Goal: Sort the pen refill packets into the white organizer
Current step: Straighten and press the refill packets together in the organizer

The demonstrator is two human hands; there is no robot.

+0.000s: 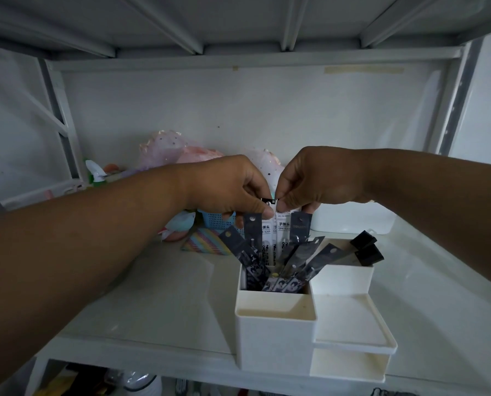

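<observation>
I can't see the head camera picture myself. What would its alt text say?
Two bare hands, left hand and right hand, pinch the tops of white pen refill packets above the rear compartment of a white organizer on a white shelf. Dark refill packets already stand fanned out in that compartment; a blue basket sits behind.

both hands meet, left hand point(232, 190) and right hand point(318, 181) fingers curled, pinching.

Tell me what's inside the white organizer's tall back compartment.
The white organizer holds dark refill packets and white packets pinched by both hands' fingers. Their lower ends are hidden.
</observation>
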